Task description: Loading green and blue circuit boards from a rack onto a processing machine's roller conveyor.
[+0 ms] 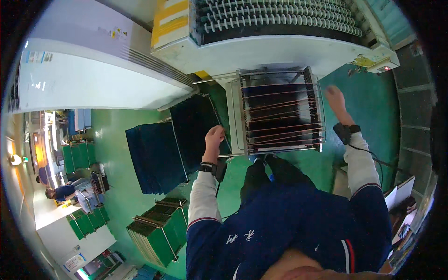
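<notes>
Slotted metal rack (244, 114), dark panels (275, 102) inside, just beside roller conveyor (280, 52). Left hand (214, 137) off rack's left edge, right hand (337, 99) off its right; both curled, can't tell if pinching anything. Looks like rack handling; next move probably needs even two-sided grip.

The single view is wide and looks steeply down from head height. The chest (289, 214) is very near, at the lower edge; the left hand (214, 138), the right hand (336, 99) and the rack (243, 112) are farther away.
</notes>
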A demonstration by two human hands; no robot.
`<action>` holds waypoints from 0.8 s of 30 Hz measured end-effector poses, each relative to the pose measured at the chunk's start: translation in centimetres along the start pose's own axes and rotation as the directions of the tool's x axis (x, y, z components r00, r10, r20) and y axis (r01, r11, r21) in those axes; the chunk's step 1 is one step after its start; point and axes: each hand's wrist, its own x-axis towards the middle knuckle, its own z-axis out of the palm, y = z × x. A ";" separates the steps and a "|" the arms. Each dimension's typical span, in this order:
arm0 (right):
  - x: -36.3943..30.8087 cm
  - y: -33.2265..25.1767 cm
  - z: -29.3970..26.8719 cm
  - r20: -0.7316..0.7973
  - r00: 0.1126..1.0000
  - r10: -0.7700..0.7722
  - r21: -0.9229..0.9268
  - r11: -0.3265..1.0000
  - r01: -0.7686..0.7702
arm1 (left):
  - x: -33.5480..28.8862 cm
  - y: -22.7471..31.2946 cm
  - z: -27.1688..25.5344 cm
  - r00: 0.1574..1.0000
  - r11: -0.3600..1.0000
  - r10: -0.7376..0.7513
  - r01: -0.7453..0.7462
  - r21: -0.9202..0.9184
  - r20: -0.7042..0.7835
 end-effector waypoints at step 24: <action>13.4 -7.3 17.2 0.544 0.759 -0.358 -0.325 0.744 0.584 | -18.2 -33.8 -9.7 0.761 0.785 -0.525 0.259 -0.563 -0.381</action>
